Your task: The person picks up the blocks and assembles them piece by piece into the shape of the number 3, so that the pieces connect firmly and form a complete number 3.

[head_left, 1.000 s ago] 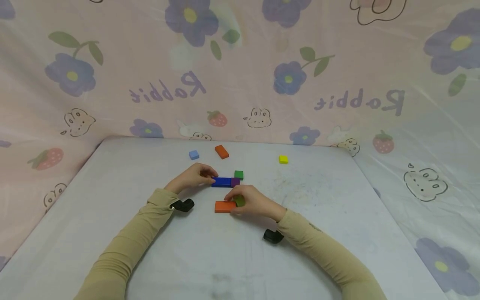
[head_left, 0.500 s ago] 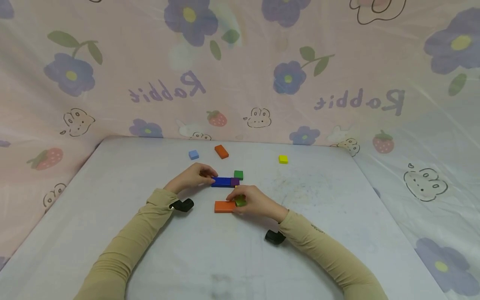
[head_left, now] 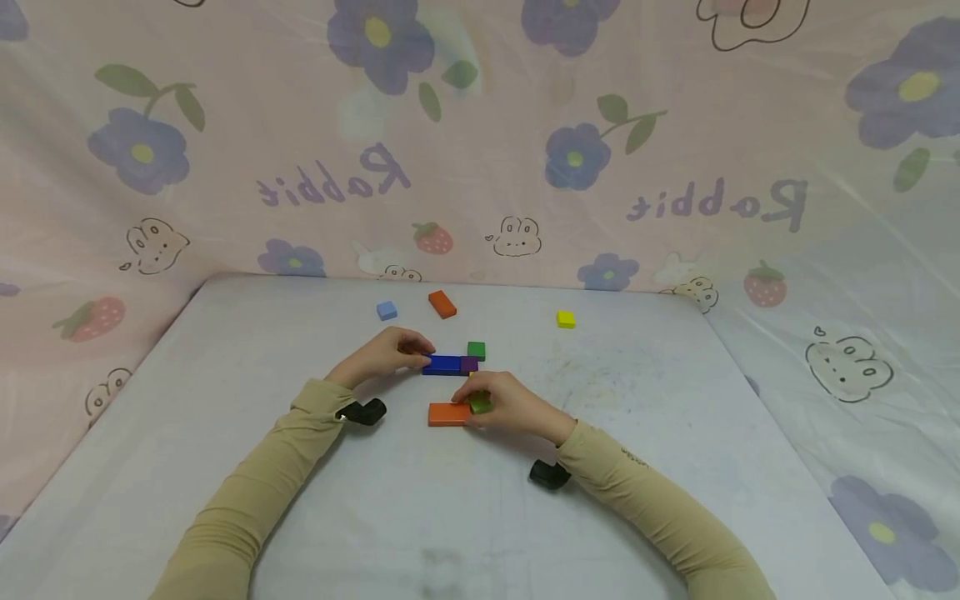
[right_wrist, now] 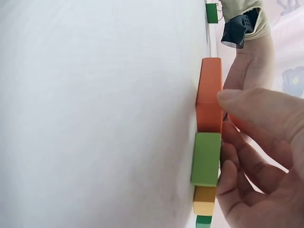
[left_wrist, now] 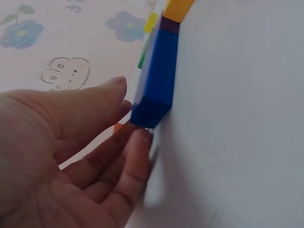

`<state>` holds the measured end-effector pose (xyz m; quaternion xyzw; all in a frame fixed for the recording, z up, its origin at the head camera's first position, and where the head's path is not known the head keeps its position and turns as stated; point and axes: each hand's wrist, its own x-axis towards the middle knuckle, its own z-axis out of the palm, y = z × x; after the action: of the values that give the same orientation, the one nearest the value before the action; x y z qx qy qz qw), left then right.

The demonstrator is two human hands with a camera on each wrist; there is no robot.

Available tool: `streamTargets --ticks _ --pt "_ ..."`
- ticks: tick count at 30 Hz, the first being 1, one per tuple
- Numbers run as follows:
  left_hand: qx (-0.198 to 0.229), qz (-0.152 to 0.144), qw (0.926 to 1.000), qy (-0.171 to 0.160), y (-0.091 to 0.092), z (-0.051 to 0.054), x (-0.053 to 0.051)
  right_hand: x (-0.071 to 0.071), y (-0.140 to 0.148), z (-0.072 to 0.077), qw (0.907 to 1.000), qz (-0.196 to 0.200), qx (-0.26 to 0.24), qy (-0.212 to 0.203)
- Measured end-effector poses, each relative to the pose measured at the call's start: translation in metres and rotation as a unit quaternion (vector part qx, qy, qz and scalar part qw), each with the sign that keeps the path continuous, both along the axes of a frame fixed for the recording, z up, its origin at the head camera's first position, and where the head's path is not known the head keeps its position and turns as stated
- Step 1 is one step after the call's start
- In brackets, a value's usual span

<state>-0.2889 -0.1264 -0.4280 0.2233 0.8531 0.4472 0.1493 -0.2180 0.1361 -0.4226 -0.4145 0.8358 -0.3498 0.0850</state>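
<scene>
In the head view my left hand (head_left: 386,352) is at the left end of a long blue block (head_left: 442,365), fingertips curled about that end. A small purple block (head_left: 468,364) adjoins its right end, and a yellow-orange block (left_wrist: 178,8) continues from there in the left wrist view. Nearer me, my right hand (head_left: 506,404) pinches the right part of an orange block (head_left: 447,414), thumb on the near side. A light green block (right_wrist: 206,159) abuts the orange one under that hand. The yellow-orange block's middle is hidden by my fingers in the head view.
A green block (head_left: 476,351) lies just beyond the purple one. Farther back on the white table (head_left: 637,500) are a light blue block (head_left: 386,311), another orange block (head_left: 442,304) and a yellow block (head_left: 566,319). A patterned curtain (head_left: 480,167) rises behind.
My right hand has shifted slightly right, exposing a sliver of yellow below the purple block. The left hand and the far blocks stay put.
</scene>
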Motion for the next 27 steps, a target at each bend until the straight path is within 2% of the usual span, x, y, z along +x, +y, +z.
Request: streamTargets --ticks 3,7,13,18,22,27 --pt "0.005 0.001 1.0000 -0.003 -0.003 0.002 0.002 0.000 0.000 -0.001 1.0000 0.001 -0.001 -0.001" --pt "0.007 -0.002 1.0000 -0.002 -0.012 0.010 0.008 -0.001 0.000 -0.002 1.0000 -0.002 -0.002 -0.007" --pt "0.009 -0.014 0.9996 0.025 -0.036 0.029 0.018 0.000 0.000 -0.001 0.9999 0.000 -0.006 -0.010" --pt "0.011 -0.014 0.9996 0.024 -0.059 0.039 0.024 0.001 0.000 0.000 1.0000 0.000 -0.005 -0.003" --pt "0.002 -0.013 0.9998 0.015 -0.077 0.041 0.031 0.001 0.000 0.000 1.0000 0.004 -0.004 0.005" --pt "0.007 -0.019 0.9996 -0.017 -0.096 0.037 0.044 0.001 0.000 0.000 1.0000 0.006 -0.001 -0.001"
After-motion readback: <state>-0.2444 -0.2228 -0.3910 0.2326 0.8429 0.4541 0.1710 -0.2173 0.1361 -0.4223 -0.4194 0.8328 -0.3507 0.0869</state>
